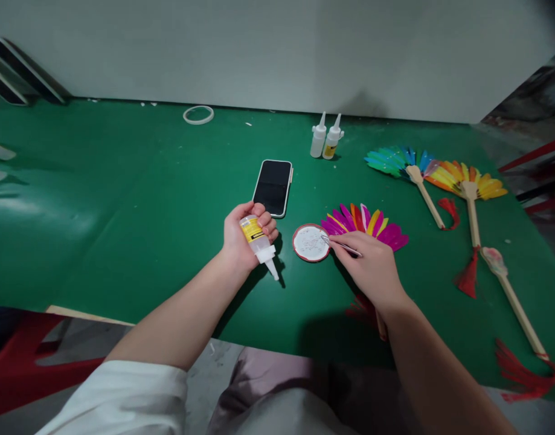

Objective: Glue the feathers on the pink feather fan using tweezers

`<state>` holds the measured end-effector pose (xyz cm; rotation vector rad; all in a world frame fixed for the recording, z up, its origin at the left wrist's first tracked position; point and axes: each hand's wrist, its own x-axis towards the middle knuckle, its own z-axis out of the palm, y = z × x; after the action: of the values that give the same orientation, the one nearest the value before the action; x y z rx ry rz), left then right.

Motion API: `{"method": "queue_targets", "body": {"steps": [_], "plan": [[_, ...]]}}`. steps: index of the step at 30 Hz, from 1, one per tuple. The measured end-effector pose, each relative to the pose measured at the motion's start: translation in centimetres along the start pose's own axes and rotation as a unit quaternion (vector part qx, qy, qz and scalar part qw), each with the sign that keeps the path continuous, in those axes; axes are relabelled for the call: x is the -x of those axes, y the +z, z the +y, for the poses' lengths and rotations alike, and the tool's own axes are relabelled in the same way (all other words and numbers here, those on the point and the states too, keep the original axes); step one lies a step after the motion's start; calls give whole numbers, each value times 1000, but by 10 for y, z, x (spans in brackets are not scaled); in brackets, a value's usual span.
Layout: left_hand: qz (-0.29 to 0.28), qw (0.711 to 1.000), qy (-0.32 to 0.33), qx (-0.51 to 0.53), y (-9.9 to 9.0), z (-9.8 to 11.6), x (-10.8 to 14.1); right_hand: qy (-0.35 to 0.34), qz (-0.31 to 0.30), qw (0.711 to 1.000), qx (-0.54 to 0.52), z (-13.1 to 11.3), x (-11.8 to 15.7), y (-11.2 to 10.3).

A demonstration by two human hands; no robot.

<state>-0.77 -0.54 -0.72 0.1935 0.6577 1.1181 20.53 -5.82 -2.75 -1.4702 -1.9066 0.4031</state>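
My left hand (239,237) is closed around a small glue bottle (252,229) with a yellow label, its white nozzle tipped downward over the table. In my right hand (372,260) is a pair of metal tweezers (345,246), the tips at the right part of a round white dish (310,243) with a reddish rim. What the tips pinch, if anything, is too small to make out. Partly behind my right hand lies a fan of magenta, yellow and red feathers (395,237); my forearm covers much of its handle.
A phone (272,187) lies beyond my left hand. Two glue bottles (325,140) stand near the wall. To the right lie a blue-green feather fan (390,159), a yellow-orange one (488,186) and a bare wooden handle (522,311) with a red tassel. A white ring (198,123) lies at the back.
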Motion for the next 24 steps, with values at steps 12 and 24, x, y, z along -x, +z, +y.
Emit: {"method": "queue_targets", "body": {"steps": [12, 24], "plan": [[11, 1000, 4, 4, 0, 0, 0, 2, 1, 1000, -7, 1, -1, 1], [11, 1000, 0, 10, 1, 1, 0, 5, 2, 1000, -11, 0, -1, 1]]}}
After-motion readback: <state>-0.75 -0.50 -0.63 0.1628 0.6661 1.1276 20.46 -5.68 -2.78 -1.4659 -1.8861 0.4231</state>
